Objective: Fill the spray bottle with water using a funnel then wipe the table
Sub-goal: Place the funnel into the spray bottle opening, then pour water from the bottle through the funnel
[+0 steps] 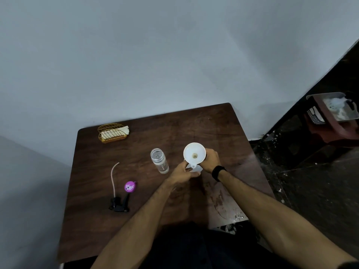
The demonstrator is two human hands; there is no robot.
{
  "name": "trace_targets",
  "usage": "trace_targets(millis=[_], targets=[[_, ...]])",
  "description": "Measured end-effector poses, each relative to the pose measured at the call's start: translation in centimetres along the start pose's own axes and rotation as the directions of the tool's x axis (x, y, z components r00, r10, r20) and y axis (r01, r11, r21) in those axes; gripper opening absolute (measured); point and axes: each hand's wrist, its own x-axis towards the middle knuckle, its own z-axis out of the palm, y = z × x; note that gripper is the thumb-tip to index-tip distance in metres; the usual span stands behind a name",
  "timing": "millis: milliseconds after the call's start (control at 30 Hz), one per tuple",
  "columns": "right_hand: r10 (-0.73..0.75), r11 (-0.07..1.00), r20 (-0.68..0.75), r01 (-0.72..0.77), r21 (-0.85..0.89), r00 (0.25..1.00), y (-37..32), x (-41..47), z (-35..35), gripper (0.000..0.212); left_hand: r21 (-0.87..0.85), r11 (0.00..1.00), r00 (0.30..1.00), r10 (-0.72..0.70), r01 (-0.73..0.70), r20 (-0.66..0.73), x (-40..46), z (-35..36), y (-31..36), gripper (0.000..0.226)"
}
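A white funnel (pixel 194 153) sits in the neck of the spray bottle (pixel 194 170), which is mostly hidden under the funnel and my hands. My left hand (pixel 183 171) grips the bottle's body from the left. My right hand (pixel 211 159) holds the funnel's right side, fingers curled round it. A clear water bottle (pixel 159 160), uncapped, stands just left of them. Its purple cap (pixel 129 186) lies on the dark wooden table (pixel 213 121). The black spray head (pixel 119 204) with its long tube lies at the front left.
A gold wire holder (pixel 112 133) with white napkins stands at the table's back left corner. A grey wall runs behind the table. To the right, on the dark floor, stands a red stool (pixel 330 121) with a tray on it.
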Motion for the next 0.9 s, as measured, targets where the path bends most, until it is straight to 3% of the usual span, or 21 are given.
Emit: trace_targets(millis=[100, 167, 333, 400, 500, 600, 700, 734, 834, 900], targets=[[0.015, 1.0, 0.001, -0.015, 0.005, 1.0, 0.0, 0.4, 0.2, 0.037, 0.001, 1.0, 1.0, -0.008, 0.008, 0.01, -0.5, -0.5, -0.5, 0.085], [-0.001, 1.0, 0.029, 0.001, -0.013, 1.0, 0.0, 0.6, 0.2, 0.046, -0.006, 0.999, 0.999, -0.033, 0.033, 0.004, -1.2, -0.9, -1.0, 0.083], [0.06, 0.994, 0.159, -0.043, -0.105, 0.985, 2.2, 0.2, 0.5, 0.076, 0.152, 0.979, 0.978, -0.11, 0.138, -0.179, -3.1, -2.6, -3.6, 0.029], [0.125, 0.977, 0.157, -0.093, -0.193, 0.98, 3.8, -0.2, 1.1, 0.064, 0.204, 0.954, 0.942, -0.153, 0.219, -0.298, -3.8, -3.7, -5.1, 0.011], [0.225, 0.942, 0.121, -0.184, -0.282, 0.967, 5.3, -1.1, 1.9, 0.041, 0.084, 0.944, 0.82, -0.23, 0.319, -0.524, -4.8, -5.1, -5.9, 0.023], [0.299, 0.919, 0.11, -0.255, -0.3, 0.948, 5.7, -1.9, 3.0, 0.033, -0.03, 0.974, 0.733, -0.189, 0.225, -0.654, -4.8, -6.4, -5.7, 0.059], [0.346, 0.908, 0.194, -0.275, -0.318, 0.918, 5.6, -2.2, 3.9, 0.024, 0.009, 0.996, 0.754, -0.059, 0.086, -0.655, -3.9, -7.6, -4.8, 0.091], [0.344, 0.911, 0.261, -0.253, -0.326, 0.902, 5.4, -2.3, 4.1, 0.02, 0.031, 0.998, 0.775, -0.021, 0.053, -0.631, -3.5, -7.7, -4.2, 0.089], [0.252, 0.933, 0.481, -0.079, -0.351, 0.84, 4.1, -3.2, 5.2, 0.017, 0.056, 0.997, 0.816, 0.075, -0.053, -0.573, -3.1, -7.6, -2.6, 0.055], [0.156, 0.953, 0.536, 0.017, -0.303, 0.83, 3.1, -3.8, 6.0, 0.017, 0.057, 0.995, 0.83, 0.101, -0.083, -0.548, -3.2, -7.6, -2.3, 0.042]])
